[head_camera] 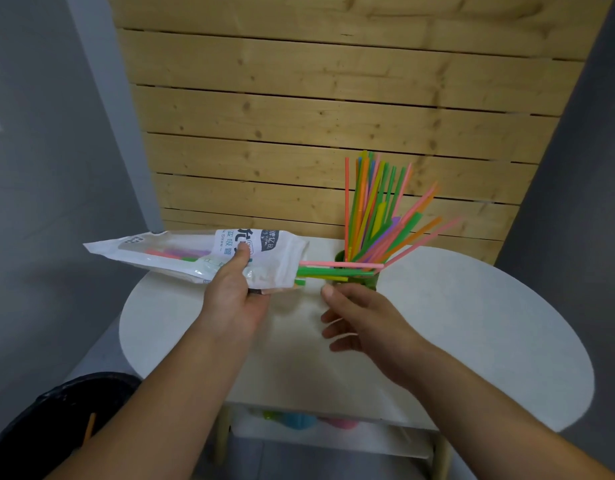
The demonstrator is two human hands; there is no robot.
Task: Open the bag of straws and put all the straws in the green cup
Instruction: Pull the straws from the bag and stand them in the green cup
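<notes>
1 bag (181, 252) was held horiz. over table (472, 323); L hand (229, 289) gripped its middle, thumb on top. ~4 straws (333, 271) stuck out its mouth toward 1 green cup (372, 283). Upright bunch (368, 209) in cup was too many, too blurred to count. R hand (361, 320) was relaxed, empty, just beside cup.

Bare left hand (229, 292), bare right hand (363, 322), bare forearms (167, 393), short fingernails (328, 291)
</notes>
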